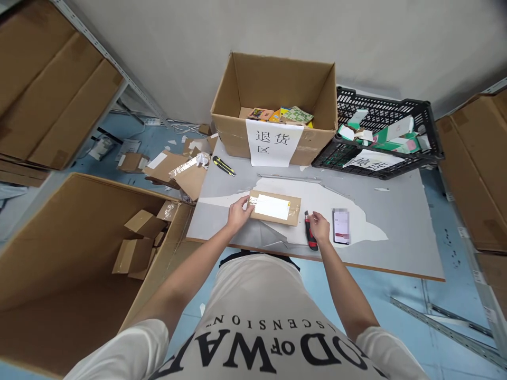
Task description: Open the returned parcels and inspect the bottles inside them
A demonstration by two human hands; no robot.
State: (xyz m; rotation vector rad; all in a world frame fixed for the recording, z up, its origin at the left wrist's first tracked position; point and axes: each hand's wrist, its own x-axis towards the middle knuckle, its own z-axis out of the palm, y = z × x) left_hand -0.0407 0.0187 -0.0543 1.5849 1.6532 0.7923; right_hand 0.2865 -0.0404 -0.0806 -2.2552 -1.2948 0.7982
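Left hand (238, 214) rests on the left end of a flat brown cardboard parcel (274, 207), fingers (246, 203) curled over its edge and pressing down on it, thumb side at the taped corner. Parcel lies flat near the middle of the grey table (396, 221), white label face up, clear tape across it. Right hand (320, 227) sits at 3 o'clock of the parcel, just apart from it, over a red-and-black utility knife (310, 232); fingers bent and touching the knife's handle, not clearly closed round it, so cannot tell if it is gripped. Knife lies on the table pointing roughly 12 to 6 o'clock, lower end near the table's front edge.

Phone (341, 226) lies flat at 3 o'clock of the right hand, just beside, screen lit. Yellow-and-black knife (224, 165) at 11 o'clock of the parcel, near the table's left edge. Open cardboard box (273, 79) with a white paper sign at 12 o'clock, holding small coloured packs. Black plastic crate (428, 132) at 1 o'clock, touching the box, with green-white packs and a paper sign. Large open carton (71, 248) on the floor at 9 o'clock, with small brown boxes inside. Cardboard scraps (178, 171) at 10 o'clock, off the table's corner.
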